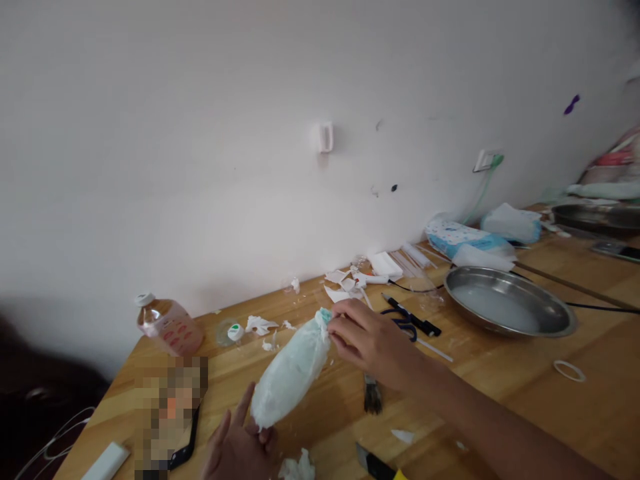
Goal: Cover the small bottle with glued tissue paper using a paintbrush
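A pale green, elongated balloon-like form [293, 377] hangs at a slant over the table, its surface wrinkled like wet tissue paper. Its gathered, darker green neck [323, 316] is pinched between the thumb and fingers of my right hand [365, 337]. My left hand [237, 450] is at the rounded lower end, fingers apart; whether it bears any weight I cannot tell. Beneath my right hand lies a brush [372, 395] with dark bristles, its handle hidden. Crumpled white tissue [297, 465] rests near my left hand, beside a utility knife [375, 461] with a yellow part.
A steel dish [510, 300] of cloudy liquid stands right, near a tissue pack [467, 239]. Behind my right hand are scissors [403, 321], a black pen [425, 323] and paper scraps [345, 283]. A pink-labelled bottle [170, 325] and a phone [187, 437] are left.
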`<state>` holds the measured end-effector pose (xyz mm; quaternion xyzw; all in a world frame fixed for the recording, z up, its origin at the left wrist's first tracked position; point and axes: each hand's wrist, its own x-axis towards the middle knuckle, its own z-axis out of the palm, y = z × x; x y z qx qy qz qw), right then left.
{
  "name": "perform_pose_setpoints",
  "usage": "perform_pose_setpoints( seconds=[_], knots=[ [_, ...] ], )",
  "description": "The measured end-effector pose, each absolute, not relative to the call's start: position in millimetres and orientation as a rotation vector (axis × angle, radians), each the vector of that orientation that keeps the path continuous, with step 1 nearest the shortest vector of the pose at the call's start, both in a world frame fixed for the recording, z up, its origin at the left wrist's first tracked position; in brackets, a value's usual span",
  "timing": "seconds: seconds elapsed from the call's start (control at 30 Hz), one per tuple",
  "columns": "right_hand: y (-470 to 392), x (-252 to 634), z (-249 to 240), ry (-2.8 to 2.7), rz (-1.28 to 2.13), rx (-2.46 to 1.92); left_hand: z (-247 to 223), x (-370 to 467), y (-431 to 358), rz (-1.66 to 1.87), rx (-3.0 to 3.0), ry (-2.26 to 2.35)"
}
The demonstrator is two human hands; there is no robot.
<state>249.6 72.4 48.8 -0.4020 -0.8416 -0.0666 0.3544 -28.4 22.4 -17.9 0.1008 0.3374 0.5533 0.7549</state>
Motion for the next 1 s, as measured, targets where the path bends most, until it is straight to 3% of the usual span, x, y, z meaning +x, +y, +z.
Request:
perform_pose_setpoints(
  seconds=[0.3,1.0],
  knots=[
    [72,252,53,-2.178,-0.048,-1.035,-17,-32,24,1.194,0.196,0.767],
    [73,253,53,-2.290,-0.149,-1.035,-10,-29,24,1.224,0.289,0.879]
  ],
)
